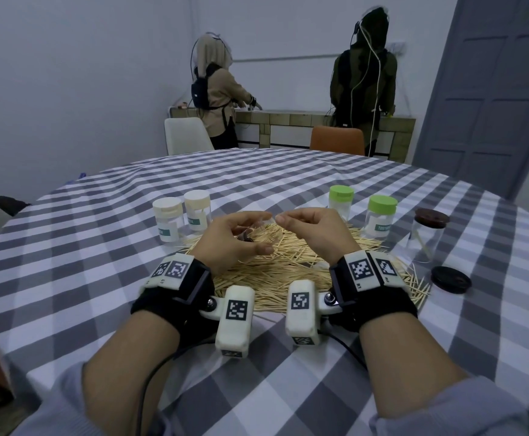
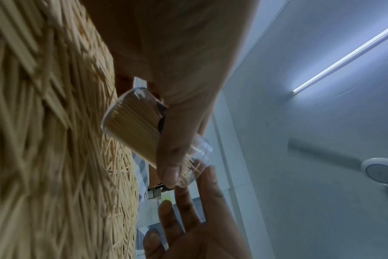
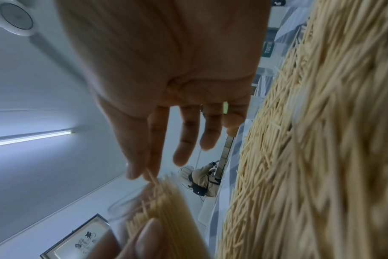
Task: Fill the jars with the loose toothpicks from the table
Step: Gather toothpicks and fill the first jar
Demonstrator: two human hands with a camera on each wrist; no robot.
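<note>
A broad pile of loose toothpicks (image 1: pixel 288 265) lies on the checked tablecloth (image 1: pixel 256 177) in front of me. My left hand (image 1: pixel 264 231) grips a clear lidless jar (image 2: pixel 133 126), tilted above the pile and packed with toothpicks, its mouth facing right. A small dark piece (image 2: pixel 162 112) shows between palm and jar. My right hand (image 1: pixel 280 219) hovers at the jar's mouth (image 3: pixel 131 203). Its thumb and forefinger pinch a toothpick (image 3: pixel 152 176) whose end reaches the ones inside. The other fingers are loosely spread.
Behind the pile stand two white-lidded jars (image 1: pixel 168 221) (image 1: pixel 197 212) and two green-lidded jars (image 1: pixel 341 202) (image 1: pixel 381 218). A brown-lidded clear jar (image 1: pixel 426 237) and a loose dark lid (image 1: pixel 451 279) sit at the right. Two chairs and two people are beyond the table.
</note>
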